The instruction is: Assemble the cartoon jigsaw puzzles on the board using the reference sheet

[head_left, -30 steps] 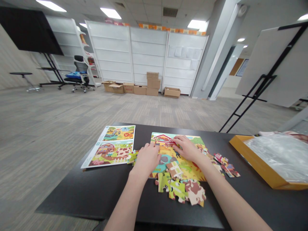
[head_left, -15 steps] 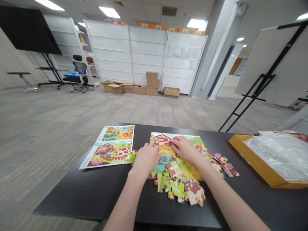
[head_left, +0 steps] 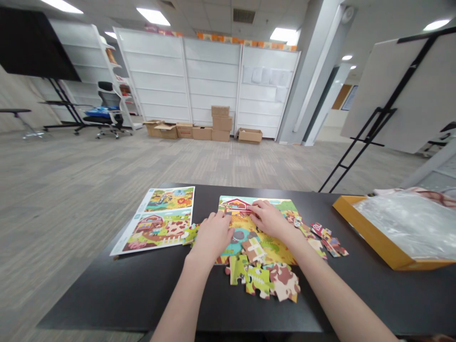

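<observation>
Yellow-and-green puzzle board (head_left: 242,222) lies under both hands: left hand (head_left: 213,233) over its left edge, right hand (head_left: 269,219) over its far half. Fingers curved; any grip, I cannot tell. Loose pieces (head_left: 258,280) overlap its near edge; I judge a dragging forearm (head_left: 327,280) could scatter them.

Bright colours on a flat black tabletop (head_left: 142,285)

The rectangular yellow puzzle board (head_left: 280,254) showed turquoise, green and red. Knob-edged jigsaw pieces (head_left: 258,280) mixed lime green and brown-patched cream. The white paper sheet (head_left: 156,221) bore two multicoloured pictures.
</observation>
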Tool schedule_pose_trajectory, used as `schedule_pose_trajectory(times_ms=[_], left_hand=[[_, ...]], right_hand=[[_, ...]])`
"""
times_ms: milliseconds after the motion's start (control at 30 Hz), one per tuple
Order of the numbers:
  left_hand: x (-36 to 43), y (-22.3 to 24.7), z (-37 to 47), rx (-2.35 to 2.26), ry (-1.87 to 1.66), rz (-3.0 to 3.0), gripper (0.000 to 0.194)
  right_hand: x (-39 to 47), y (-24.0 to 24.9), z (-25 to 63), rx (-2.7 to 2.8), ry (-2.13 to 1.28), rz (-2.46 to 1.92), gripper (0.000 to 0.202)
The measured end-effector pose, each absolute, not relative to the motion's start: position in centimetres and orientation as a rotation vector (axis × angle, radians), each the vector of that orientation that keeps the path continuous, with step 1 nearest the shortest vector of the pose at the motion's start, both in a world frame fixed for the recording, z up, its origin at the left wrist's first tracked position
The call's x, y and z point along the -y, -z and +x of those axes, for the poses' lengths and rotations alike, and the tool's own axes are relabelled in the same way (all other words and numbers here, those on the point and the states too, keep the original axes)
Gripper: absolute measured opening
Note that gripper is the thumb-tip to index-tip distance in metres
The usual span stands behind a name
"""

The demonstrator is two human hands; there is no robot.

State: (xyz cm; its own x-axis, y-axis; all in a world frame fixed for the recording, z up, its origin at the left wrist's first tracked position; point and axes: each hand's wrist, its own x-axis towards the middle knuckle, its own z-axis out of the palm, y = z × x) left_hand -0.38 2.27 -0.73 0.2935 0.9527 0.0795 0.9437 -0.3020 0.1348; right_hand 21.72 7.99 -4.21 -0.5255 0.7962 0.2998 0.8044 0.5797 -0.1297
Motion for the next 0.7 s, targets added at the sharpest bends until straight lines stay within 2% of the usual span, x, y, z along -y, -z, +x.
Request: schedule_pose_trajectory(times_ms=[167, 333, 433, 567, 700], left_hand=[[-2.3, 0.6, -0.4, -1.804, -0.207, 2.463, 0.023], [-2.1, 0.0, -0.4, -1.803, -0.179, 2.435, 0.025], [-2.1, -0.2, -0.4, -1.797, -0.165, 2.423, 0.025], [-2.2, -0.1, -0.6, -1.788, -0.162, 2.411, 0.026], [-2.3, 0.1, -0.7, -1.781, -0.167, 2.421, 0.027]], right_hand=[[-7.8, 1.8, 23.9, 2.425, 0.053, -1.385, 0.030], [-6.8, -1.4, 32.3, 2.006, 0.090, -1.982, 0.027], [-6.1, -1.4, 37.0, 1.937, -0.089, -2.266, 0.024], [-5.6, -0.5, 39.2, 1.960, -0.447, -2.402, 0.045], [-5.8, 0.2, 39.0, 1.908, -0.501, -2.477, 0.061]])
